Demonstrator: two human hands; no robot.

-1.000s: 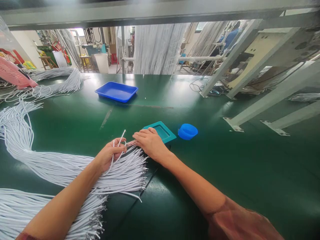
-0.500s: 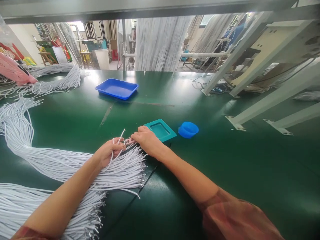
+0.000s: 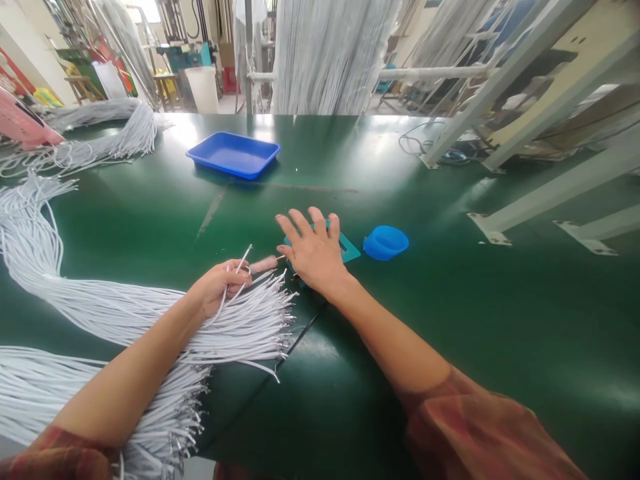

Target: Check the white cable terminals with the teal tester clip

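My left hand [image 3: 223,283] is closed on a white cable [image 3: 241,260], its cut end sticking up past the fingers. Just beyond those fingertips is a tool with a pinkish handle [image 3: 264,265] and a thin metal rod; whether the left hand also holds it, I cannot tell. Fingers spread, my right hand [image 3: 317,257] is over the small teal tray [image 3: 351,251] and hides most of it. Beneath my left hand and forearm lies a bundle of white cables [image 3: 250,327], their bare ends pointing right.
A second cable bundle [image 3: 165,413] lies nearer me on the green table [image 3: 425,320]. To the right of the teal tray stands a round blue container [image 3: 386,243]. Further back sit a blue tray [image 3: 234,155] and, at left, coiled cables [image 3: 140,130]. Metal legs [image 3: 540,187] rise at right.
My right hand has let go of the pink-handled tool, spread its fingers and moved right over the teal tray. My left hand stays on the cable. The view has tilted down.
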